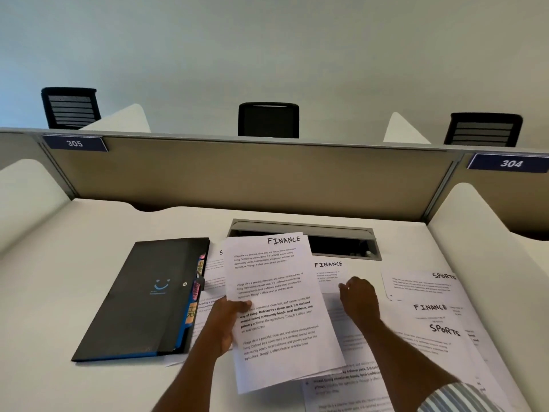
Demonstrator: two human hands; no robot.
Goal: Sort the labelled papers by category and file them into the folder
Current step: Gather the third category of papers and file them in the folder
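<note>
"Hands first: what has each got?"

"The left hand (pixel 228 319) grips the held FINANCE sheet (pixel 276 307) by its left edge, thumb on the printed face, fingers behind it. That sheet is lifted and tilted above the middle of the desk (pixel 59 278)."

"And the other?"

"The right hand (pixel 358 298) is knuckles up, fingers bent down onto the lower right corner of the flat FINANCE sheet (pixel 328 272), which lies just in front of the cable slot (pixel 341 245) at the desk's back edge. Whether it pinches the paper or only presses it, I cannot tell."

"Where is the folder?"

"The black folder (pixel 142 298) lies closed toward the desk's left side, turned at a slant, with coloured tabs along its right edge. One orange tab (pixel 192 311) reads HR."

"Other papers?"

"Toward the right edge, a SPORTS sheet (pixel 421 285) lies farthest back. A third FINANCE sheet (pixel 427 310) overlaps its near edge, and a lower SPORTS sheet (pixel 439 340) lies over that. More printed pages lie under the held sheet, next to the folder and along the front edge."

"Behind the desk?"

"A tan partition (pixel 252 173) with a plate reading 305 (pixel 74 143)."
</note>
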